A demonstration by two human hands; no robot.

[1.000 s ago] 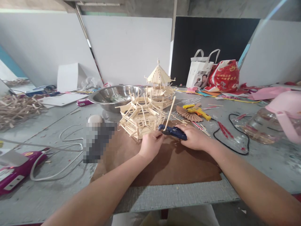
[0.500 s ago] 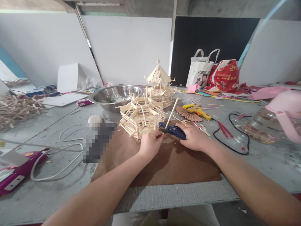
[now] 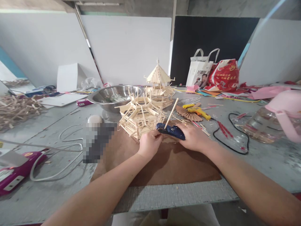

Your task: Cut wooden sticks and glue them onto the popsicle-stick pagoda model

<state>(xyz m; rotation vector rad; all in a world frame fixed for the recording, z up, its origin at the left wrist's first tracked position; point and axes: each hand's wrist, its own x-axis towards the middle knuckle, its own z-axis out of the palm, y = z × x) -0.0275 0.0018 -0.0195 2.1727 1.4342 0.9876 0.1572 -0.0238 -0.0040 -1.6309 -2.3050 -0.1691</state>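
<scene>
My left hand (image 3: 148, 145) pinches the lower end of a thin wooden stick (image 3: 170, 114) that slants up to the right. My right hand (image 3: 193, 137) is wrapped round a dark blue glue gun (image 3: 171, 130), its nozzle pointing left at the foot of the stick. Both hands rest on a brown mat (image 3: 169, 163). Just beyond them stands a wide hexagonal model of wooden sticks (image 3: 140, 116). Behind it rises a smaller stick pavilion with a pointed roof (image 3: 159, 82).
A steel bowl (image 3: 110, 97) sits behind the models. At the left lie a pile of sticks (image 3: 16, 108), a white cable (image 3: 70, 147) and a magenta tool (image 3: 16, 172). To the right are a yellow glue gun (image 3: 197, 111), a black cord (image 3: 231, 135), a pink-lidded jug (image 3: 277, 121) and bags (image 3: 213, 75).
The stick tilted a little to the right, then came back slightly left. The glue gun and my right hand have crept a short way left toward the model.
</scene>
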